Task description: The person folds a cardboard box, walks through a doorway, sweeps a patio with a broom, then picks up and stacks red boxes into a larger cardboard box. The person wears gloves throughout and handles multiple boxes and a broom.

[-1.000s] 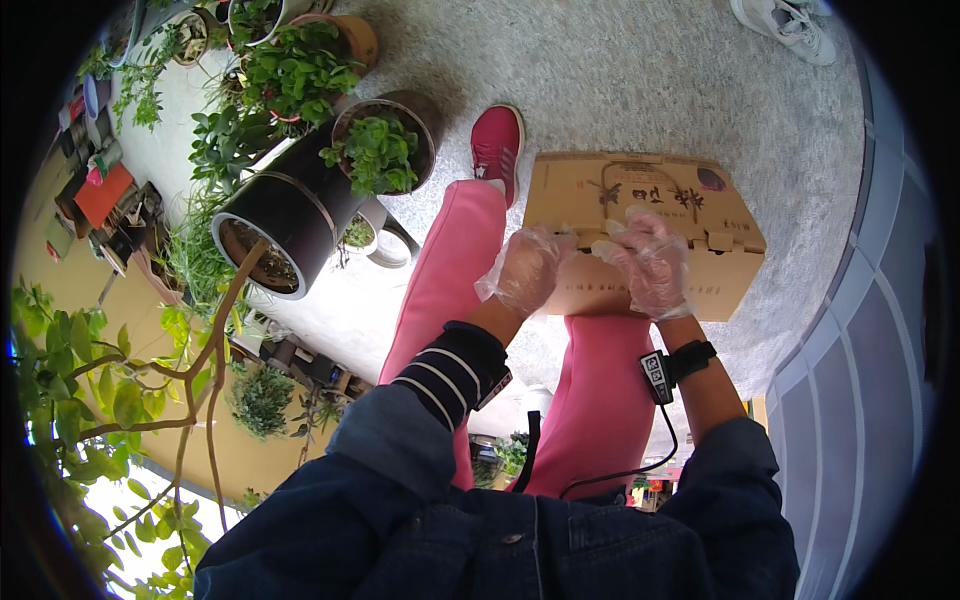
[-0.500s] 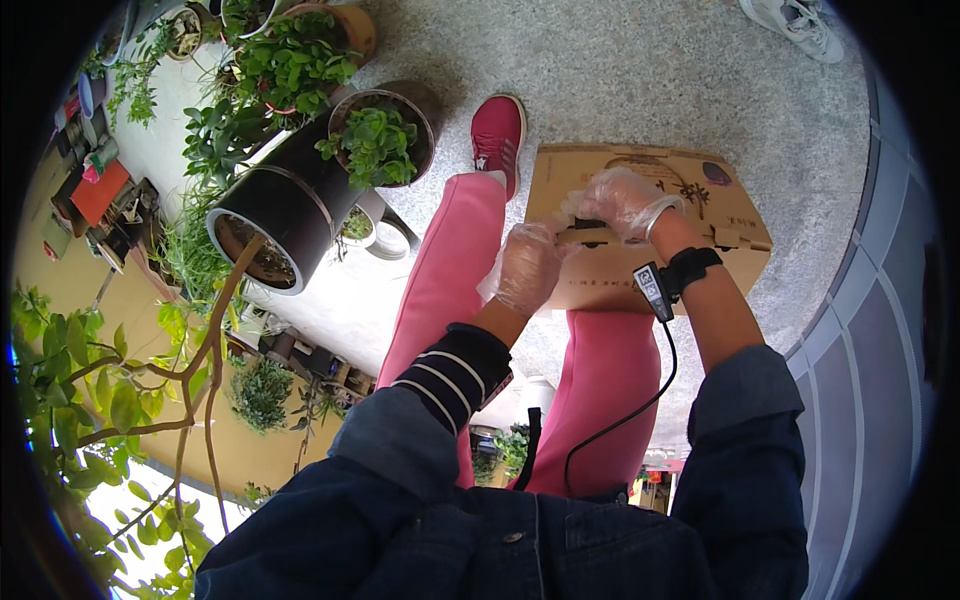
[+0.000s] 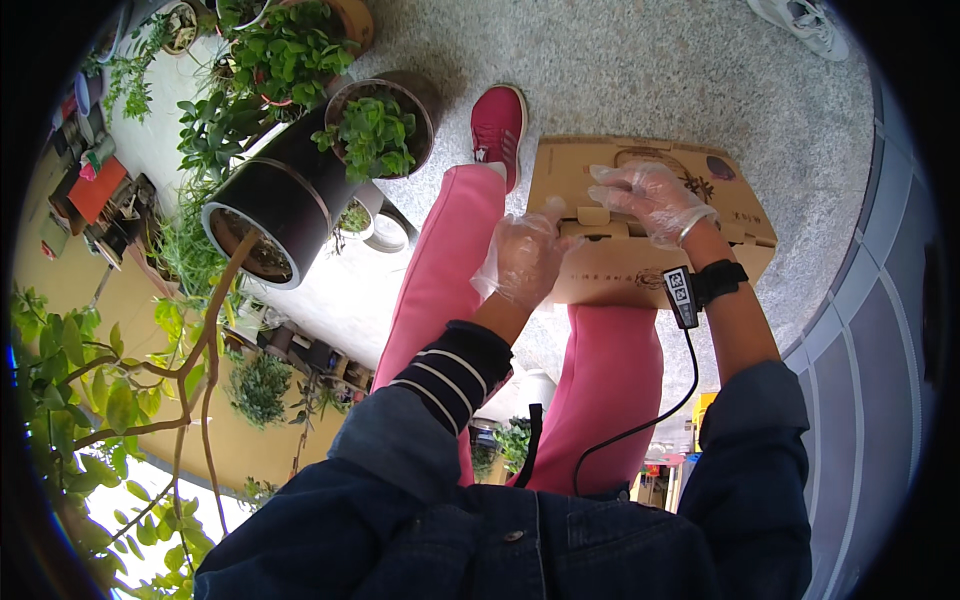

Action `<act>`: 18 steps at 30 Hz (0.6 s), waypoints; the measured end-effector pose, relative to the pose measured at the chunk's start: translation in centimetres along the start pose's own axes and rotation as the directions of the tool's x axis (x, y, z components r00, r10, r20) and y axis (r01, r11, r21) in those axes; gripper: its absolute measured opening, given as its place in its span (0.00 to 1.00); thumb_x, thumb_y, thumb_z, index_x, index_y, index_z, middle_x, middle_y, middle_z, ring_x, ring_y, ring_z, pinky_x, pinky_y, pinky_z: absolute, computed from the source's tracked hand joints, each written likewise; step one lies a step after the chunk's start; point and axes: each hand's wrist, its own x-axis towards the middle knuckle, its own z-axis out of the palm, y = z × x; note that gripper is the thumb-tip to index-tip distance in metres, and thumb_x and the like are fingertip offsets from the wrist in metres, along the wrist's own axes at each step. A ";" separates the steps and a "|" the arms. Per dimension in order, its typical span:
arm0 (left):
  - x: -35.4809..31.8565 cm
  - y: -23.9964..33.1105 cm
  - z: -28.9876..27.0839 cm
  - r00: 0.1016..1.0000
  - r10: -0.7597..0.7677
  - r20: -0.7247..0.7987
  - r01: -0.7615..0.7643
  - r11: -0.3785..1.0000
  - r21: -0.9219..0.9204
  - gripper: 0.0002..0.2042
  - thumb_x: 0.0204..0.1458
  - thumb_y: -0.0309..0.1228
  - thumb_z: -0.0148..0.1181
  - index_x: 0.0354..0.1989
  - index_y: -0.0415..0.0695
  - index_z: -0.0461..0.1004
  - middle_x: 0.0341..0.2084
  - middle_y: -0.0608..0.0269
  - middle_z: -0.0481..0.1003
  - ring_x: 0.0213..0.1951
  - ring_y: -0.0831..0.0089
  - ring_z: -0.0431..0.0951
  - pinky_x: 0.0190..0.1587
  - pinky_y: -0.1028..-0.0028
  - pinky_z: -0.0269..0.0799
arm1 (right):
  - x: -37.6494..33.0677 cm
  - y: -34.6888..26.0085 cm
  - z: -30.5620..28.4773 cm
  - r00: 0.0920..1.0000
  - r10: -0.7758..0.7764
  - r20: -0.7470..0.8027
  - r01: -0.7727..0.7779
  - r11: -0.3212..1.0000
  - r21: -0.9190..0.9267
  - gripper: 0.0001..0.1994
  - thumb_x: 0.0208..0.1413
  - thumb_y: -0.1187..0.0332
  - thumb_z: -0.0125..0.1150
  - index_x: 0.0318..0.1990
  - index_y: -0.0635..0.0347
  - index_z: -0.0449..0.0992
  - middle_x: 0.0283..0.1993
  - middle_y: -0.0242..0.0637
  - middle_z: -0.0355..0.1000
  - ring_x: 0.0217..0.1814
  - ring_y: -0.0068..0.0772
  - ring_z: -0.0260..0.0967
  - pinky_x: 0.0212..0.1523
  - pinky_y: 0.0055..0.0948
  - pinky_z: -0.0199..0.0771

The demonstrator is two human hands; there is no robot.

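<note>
A brown cardboard box (image 3: 700, 185) rests on my right leg in pink trousers (image 3: 610, 370). My left hand (image 3: 522, 258), in a clear plastic glove, is curled against the box's near left side by its closing tab. My right hand (image 3: 650, 198), also gloved, lies flat on the box top with fingers spread toward the tab. A black strap with a small device (image 3: 690, 290) sits on my right wrist, and a cable runs from it down to my jacket.
Potted green plants (image 3: 375, 125) and a tilted black pot (image 3: 275, 205) stand at the left on the speckled floor (image 3: 640, 60). My red shoe (image 3: 497, 125) is beyond the box. A white shoe (image 3: 805, 22) shows at the top right. A tiled edge (image 3: 880, 330) curves along the right.
My right hand has slid left and forward across the box top, from the box's near right part to the middle by the tab. My left hand has stayed at the box's left side.
</note>
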 end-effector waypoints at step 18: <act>0.5 -0.6 -1.2 0.982 -0.037 0.183 0.054 0.995 -0.086 0.18 0.55 0.32 0.65 0.50 0.35 0.73 0.33 0.44 0.80 0.34 0.54 0.81 0.37 0.62 0.74 | -4.1 1.9 -0.6 0.999 0.010 -0.052 0.001 0.977 0.215 0.07 0.44 0.79 0.69 0.28 0.64 0.75 0.37 0.38 0.74 0.38 0.33 0.72 0.42 0.32 0.74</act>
